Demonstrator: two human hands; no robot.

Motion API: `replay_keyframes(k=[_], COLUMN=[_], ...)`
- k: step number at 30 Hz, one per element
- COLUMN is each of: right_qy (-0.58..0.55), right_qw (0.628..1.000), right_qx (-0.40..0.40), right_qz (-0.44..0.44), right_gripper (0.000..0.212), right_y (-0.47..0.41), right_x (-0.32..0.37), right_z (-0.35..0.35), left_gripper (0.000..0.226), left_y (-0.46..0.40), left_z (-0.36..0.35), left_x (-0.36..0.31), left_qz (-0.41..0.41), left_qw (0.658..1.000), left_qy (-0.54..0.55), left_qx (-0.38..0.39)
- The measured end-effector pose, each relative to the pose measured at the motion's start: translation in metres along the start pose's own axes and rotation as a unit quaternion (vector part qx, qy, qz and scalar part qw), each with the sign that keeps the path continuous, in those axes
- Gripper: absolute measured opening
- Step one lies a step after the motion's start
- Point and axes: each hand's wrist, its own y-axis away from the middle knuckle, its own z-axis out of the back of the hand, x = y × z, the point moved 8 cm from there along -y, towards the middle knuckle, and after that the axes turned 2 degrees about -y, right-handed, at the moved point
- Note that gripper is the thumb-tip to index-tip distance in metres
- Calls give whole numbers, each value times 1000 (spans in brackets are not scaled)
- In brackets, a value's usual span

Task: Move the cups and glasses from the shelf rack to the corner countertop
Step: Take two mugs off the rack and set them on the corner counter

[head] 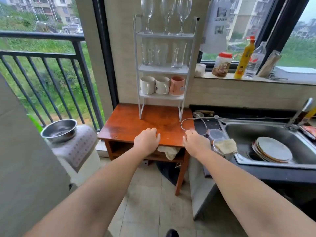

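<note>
Both arms reach out straight. The left hand [146,140] and right hand [195,142] are curled, palms down and holding nothing, at the front edge of the wooden table [130,120].

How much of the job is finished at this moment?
Nothing looks moved yet. The left hand and right hand are empty over the wooden table. Still on the rack: three wine glasses, the clear tumblers and three mugs.

Glossy wooden table [130,120], white metal rack [137,65], clear glasses [166,14].
</note>
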Motion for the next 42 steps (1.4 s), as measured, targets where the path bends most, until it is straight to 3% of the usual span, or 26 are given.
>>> replay_keyframes(k=[4,8,12,16,21,24,28,31,36,39,42], right_qy=[12,-8,-20,-149,-417,-503,-626,-653,-656,-629,-596], right_qw=[1000,1000,1000,987,898,849,738,706,705,728,758], right_qx=[1,24,19,33,36,19,39,32,42,40,24], right_qz=[16,-9,-10,-56,-139,-161,-248,-270,-269,-270,-262], right_gripper=[55,34,34,34,31,27,24,20,30,39,48], right_y=[-81,-168,-233,-289,-340,-364,-376,-379,-379,-375,-369], right_x=[-14,-29,-34,-34,-25,-16,-5,-6,-15,-20,-31], right_z=[-12,-10,-11,-28,-44,-49,-71,-77,-78,-80,-75], left_gripper=[37,37,38,38,38,40,29,28,27,31,41], left_y=[-79,-164,-229,-281,-334,-362,-379,-383,-381,-373,-365], left_z=[-13,-21,-26,-40,-51,-56,-67,-75,-75,-74,-66], left_x=[5,6,5,8,14,17,12,10,7,6,11], left_qz=[18,39,54,82,142,168,168,173,178,197,207], left_qw=[1000,999,996,986,939,913,875,855,824,809,818], left_qy=[7,32,67,144,312,370,452,485,532,547,533], left_qx=[-6,-11,-3,22,23,34,51,65,77,85,66])
